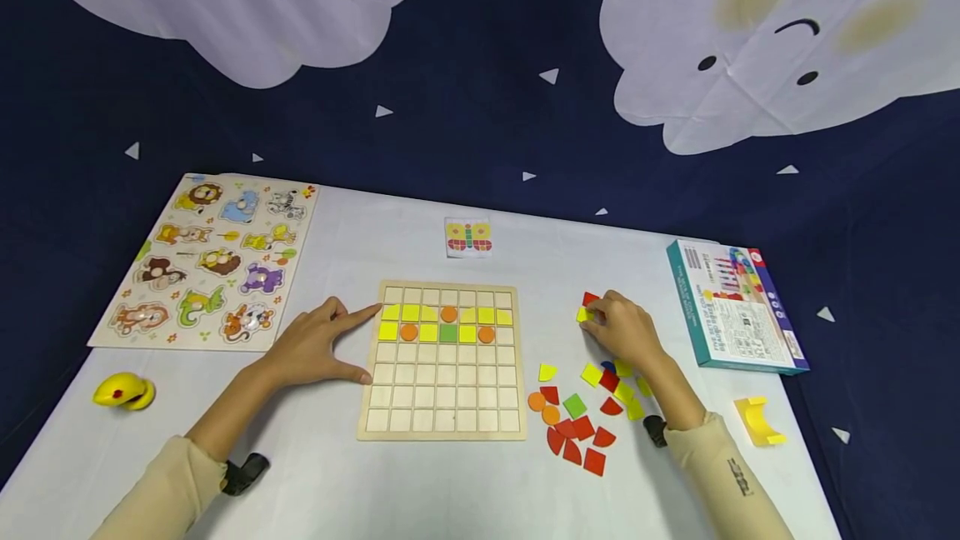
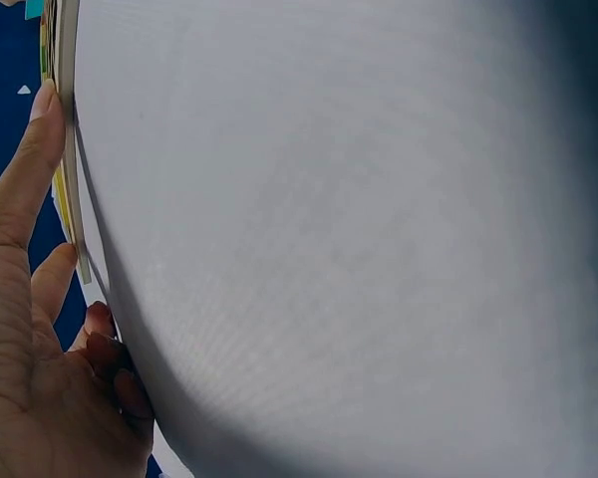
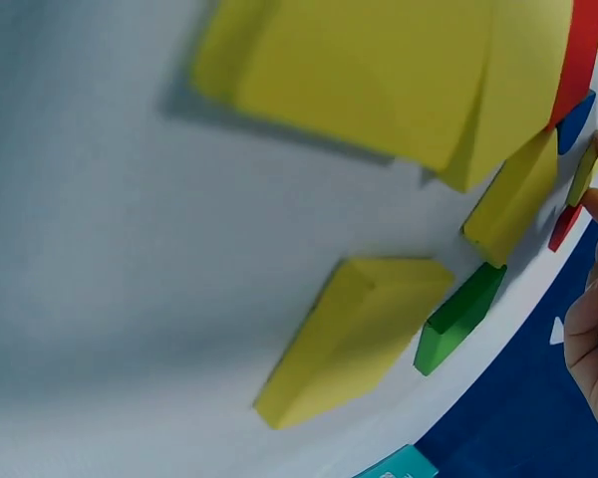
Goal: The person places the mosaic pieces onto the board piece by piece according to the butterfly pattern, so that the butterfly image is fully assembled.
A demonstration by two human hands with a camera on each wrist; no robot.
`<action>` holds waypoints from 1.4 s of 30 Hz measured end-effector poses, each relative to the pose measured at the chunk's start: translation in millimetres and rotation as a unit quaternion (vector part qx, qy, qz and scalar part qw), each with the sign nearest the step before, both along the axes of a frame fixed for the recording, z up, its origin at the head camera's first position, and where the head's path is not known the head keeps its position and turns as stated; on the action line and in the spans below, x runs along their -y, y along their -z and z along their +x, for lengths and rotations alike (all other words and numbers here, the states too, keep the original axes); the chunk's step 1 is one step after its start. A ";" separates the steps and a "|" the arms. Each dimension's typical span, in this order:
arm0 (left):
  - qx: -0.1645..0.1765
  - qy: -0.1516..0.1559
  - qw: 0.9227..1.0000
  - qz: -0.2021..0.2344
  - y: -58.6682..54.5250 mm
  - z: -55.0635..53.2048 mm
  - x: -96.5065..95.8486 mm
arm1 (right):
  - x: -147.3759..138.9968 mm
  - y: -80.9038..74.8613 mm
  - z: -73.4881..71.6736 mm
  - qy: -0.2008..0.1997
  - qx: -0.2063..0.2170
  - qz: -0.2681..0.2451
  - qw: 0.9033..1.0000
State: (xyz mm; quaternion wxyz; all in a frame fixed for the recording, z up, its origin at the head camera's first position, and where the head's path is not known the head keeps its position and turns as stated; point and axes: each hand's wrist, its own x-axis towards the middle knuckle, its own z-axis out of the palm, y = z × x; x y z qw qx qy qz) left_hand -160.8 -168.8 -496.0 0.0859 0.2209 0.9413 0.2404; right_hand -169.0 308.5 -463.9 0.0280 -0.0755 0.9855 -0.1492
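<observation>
From the head camera I have the board point(image 1: 441, 437) in the lower middle of the frame, lying on the white counter point(image 1: 322, 486). Two rows near its top carry pieces, mostly yellow with some orange and one green; the right end of the second filled row looks bare to me. My left hand point(image 1: 311, 344), left of centre, grasps nothing: finger and thumb are spread straight, both touching the board's left edge. My right hand point(image 1: 626, 332), right of centre, pinches a yellow tile point(image 1: 583, 315), with a red tile point(image 1: 590, 298) just past it. Below that hand lie loose pieces point(image 1: 594, 462), and the card point(image 1: 468, 238) with a butterfly sits above the board.

In the left wrist view I get the board edge-on at upper left, fingers against it; the rest is counter.

In the right wrist view the fingertips at the right edge grip the yellow tile, the red one close under it. I cannot tell whether the tile is off the counter. A blue piece point(image 3: 576, 121) and a green piece point(image 3: 458, 321) lie nearer the lens.

I judge the step in hand to be picking the next yellow tile for the pattern. The next move calls for lifting it clear of the red one, then squaring it over a bare cell while my left hand steadies the board.
</observation>
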 end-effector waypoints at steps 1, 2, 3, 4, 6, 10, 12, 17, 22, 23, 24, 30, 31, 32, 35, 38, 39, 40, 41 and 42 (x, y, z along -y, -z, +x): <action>0.000 0.000 1.000 0.000 0.3 -0.1 0.1 | -0.7 0.3 -0.2 0.000 0.002 -0.001 1.000; 0.000 0.000 1.000 -0.001 0.8 -0.3 0.1 | -1.3 0.6 -0.4 -0.001 0.005 -0.001 1.000; -0.001 0.000 1.000 -0.001 1.2 -0.6 0.2 | -1.8 0.5 -0.5 -0.002 0.006 -0.001 1.000; -0.002 0.001 1.000 -0.001 1.3 -0.6 0.3 | -2.2 0.3 -0.7 -0.005 0.007 -0.001 1.000; -0.004 0.002 1.000 -0.001 1.5 -1.0 0.6 | -3.0 0.3 -1.1 -0.011 0.005 0.001 1.000; -0.006 0.004 1.000 -0.002 1.9 -1.8 1.2 | -2.2 0.4 -1.6 -0.028 -0.006 0.002 1.000; -0.007 0.005 1.000 -0.002 2.1 -2.5 1.4 | -0.1 0.8 -1.5 -0.037 -0.013 0.000 0.999; -0.008 0.006 1.000 -0.002 1.1 -3.0 1.7 | 11.3 0.9 0.0 -0.059 -0.027 -0.008 0.998; -0.006 0.005 1.000 -0.004 1.2 -3.0 1.6 | 30.7 0.0 2.3 -0.085 -0.042 -0.013 0.995; -0.006 0.005 1.000 -0.004 1.2 -3.0 1.6 | 35.2 -0.1 2.6 -0.091 -0.044 -0.015 0.995; -0.006 0.004 1.000 -0.004 1.1 -3.0 1.5 | 39.9 -0.1 2.7 -0.098 -0.047 -0.015 0.994; -0.004 0.003 1.000 -0.003 0.5 -2.8 0.7 | 66.3 -1.3 4.0 -0.144 -0.060 -0.012 0.988; -0.004 0.002 1.000 -0.003 0.6 -2.8 0.7 | 70.0 -1.8 4.3 -0.150 -0.061 -0.012 0.987; -0.004 0.002 1.000 -0.003 0.7 -2.8 0.6 | 73.5 -2.4 4.7 -0.157 -0.059 -0.014 0.986; -0.003 0.003 1.000 -0.004 1.2 -2.5 0.8 | 83.1 -3.6 5.4 -0.176 -0.053 -0.015 0.983; 0.000 0.003 1.000 -0.005 1.9 -2.1 1.0 | 90.5 -3.6 5.6 -0.191 -0.047 -0.012 0.980; 0.000 0.003 1.000 -0.005 2.2 -2.0 1.1 | 92.6 -3.0 5.3 -0.197 -0.047 -0.010 0.979; 0.000 0.003 1.000 -0.005 2.4 -1.9 1.2 | 94.4 -2.5 5.2 -0.202 -0.047 -0.008 0.978; 0.001 0.002 1.000 -0.005 2.6 -1.8 1.2 | 95.8 -1.7 4.9 -0.207 -0.046 -0.006 0.977; 0.001 0.002 1.000 -0.005 2.6 -1.7 1.2 | 97.3 -1.3 4.8 -0.211 -0.046 -0.002 0.976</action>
